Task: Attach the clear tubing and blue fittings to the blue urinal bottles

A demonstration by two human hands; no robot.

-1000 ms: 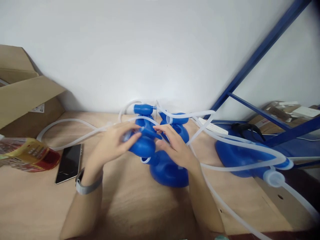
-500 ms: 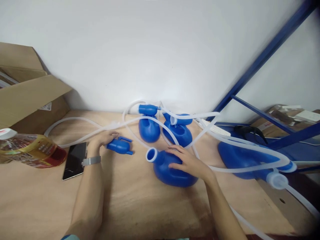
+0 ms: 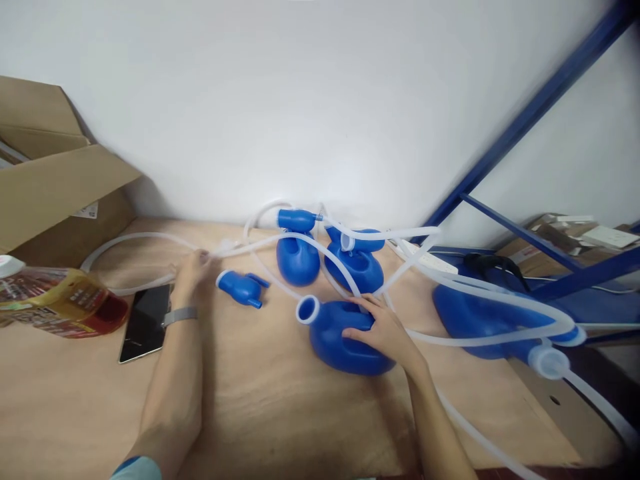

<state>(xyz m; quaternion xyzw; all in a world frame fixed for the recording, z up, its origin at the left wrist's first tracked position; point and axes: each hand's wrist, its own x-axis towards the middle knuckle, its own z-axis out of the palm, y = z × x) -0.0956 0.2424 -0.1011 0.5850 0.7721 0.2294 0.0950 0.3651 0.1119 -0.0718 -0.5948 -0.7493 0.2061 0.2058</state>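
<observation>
My right hand [image 3: 383, 331] is closed over the top of a blue plastic urinal bottle [image 3: 330, 337], which rests on the table with its white-rimmed mouth tipped up to the left. Thumb and fingers lie on either side of its handle part. My left hand [image 3: 191, 272] is up against a clear white hose [image 3: 135, 238], its fingers smeared, so whether they grip the hose is unclear. Just right of that hand lies a loose blue funnel-shaped cap piece [image 3: 243, 289], with a white rim, a small nozzle and a side prong.
Two more blue bottles [image 3: 299, 263] stand by the wall, and another [image 3: 460, 320] lies at the right among looping hoses. A phone [image 3: 145, 323], a bottle of red-brown drink [image 3: 65, 300] and an open carton [image 3: 65, 193] are at the left. A blue metal frame [image 3: 530, 110] rises at the right.
My left hand has let go of the blue cap piece and moved up and left to the hose. The cap piece has turned slightly. My right hand stays on the bottle.
</observation>
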